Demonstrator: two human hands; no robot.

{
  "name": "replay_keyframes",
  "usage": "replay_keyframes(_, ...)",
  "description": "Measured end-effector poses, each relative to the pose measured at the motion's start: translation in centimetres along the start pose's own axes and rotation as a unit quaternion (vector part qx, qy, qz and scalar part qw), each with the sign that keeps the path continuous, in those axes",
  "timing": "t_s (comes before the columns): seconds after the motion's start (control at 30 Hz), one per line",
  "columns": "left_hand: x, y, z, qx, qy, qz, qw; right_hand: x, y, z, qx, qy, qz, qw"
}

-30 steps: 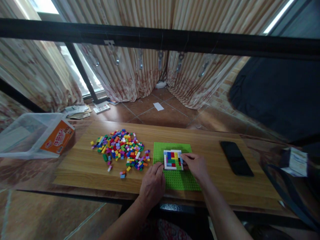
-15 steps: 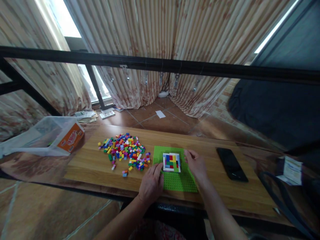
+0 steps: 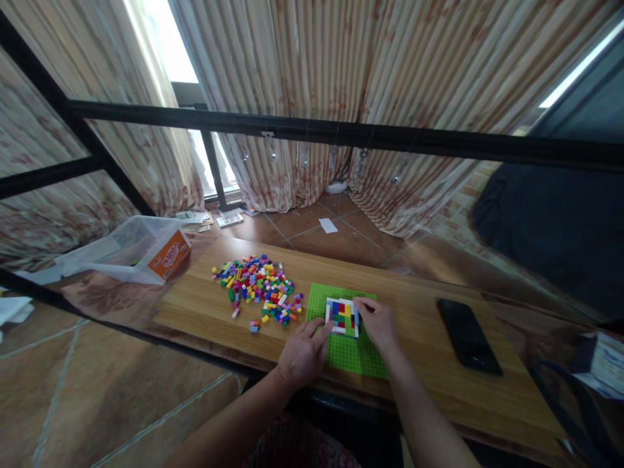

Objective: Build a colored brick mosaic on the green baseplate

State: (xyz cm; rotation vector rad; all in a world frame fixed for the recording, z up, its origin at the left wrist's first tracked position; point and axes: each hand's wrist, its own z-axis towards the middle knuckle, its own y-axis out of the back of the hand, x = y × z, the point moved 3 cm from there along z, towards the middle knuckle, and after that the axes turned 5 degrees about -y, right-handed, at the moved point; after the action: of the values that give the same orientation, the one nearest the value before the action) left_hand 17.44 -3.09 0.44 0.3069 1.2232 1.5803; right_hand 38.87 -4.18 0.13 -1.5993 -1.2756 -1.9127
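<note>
A green studded baseplate [image 3: 353,361] lies on the wooden board in front of me. On it stands a square toy-brick build [image 3: 342,317] with a mostly white border and a filling of several colours. My left hand [image 3: 305,354] rests at the plate's left side, fingers stretched out, the tips touching the build's lower left edge. At the build's upper right corner my right hand [image 3: 379,323] has thumb and fingers pinched together. Whatever sits between those fingertips is too small to make out. Left of the plate lies a loose pile of coloured bricks [image 3: 260,286].
A black phone [image 3: 468,337] lies on the wooden board [image 3: 414,351] to the right. A clear plastic box [image 3: 141,247] with an orange label stands beyond its left end. A black metal bar [image 3: 312,127] crosses in front of the curtains.
My right hand has come in from the plate's right side to the build's upper right corner. The left fingertips have shifted onto the build's lower left edge. The whole view has turned slightly left.
</note>
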Motion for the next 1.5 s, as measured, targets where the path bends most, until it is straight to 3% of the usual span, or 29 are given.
replay_keyframes(0.27,0.0,0.2,0.1,0.016,-0.004,-0.007,1.0,-0.3,0.6,0.2,0.016,-0.029,0.062,0.998)
replay_keyframes(0.6,0.0,0.4,-0.1,-0.006,0.01,-0.025,1.0,-2.3,3.9,-3.6,-0.088,-0.079,0.117,0.986)
replay_keyframes(0.87,0.1,0.2,-0.2,0.003,0.038,-0.021,0.999,-4.5,4.0,-7.9,-0.071,0.007,-0.038,0.997)
replay_keyframes(1.2,-0.4,0.3,-0.3,-0.002,0.048,-0.014,0.999,-5.5,2.2,-9.2,-0.112,0.139,-0.159,0.971)
replay_keyframes(1.5,-0.7,0.6,-0.4,-0.022,0.042,-0.049,0.998,-6.3,2.4,-8.8,-0.121,0.134,-0.179,0.967)
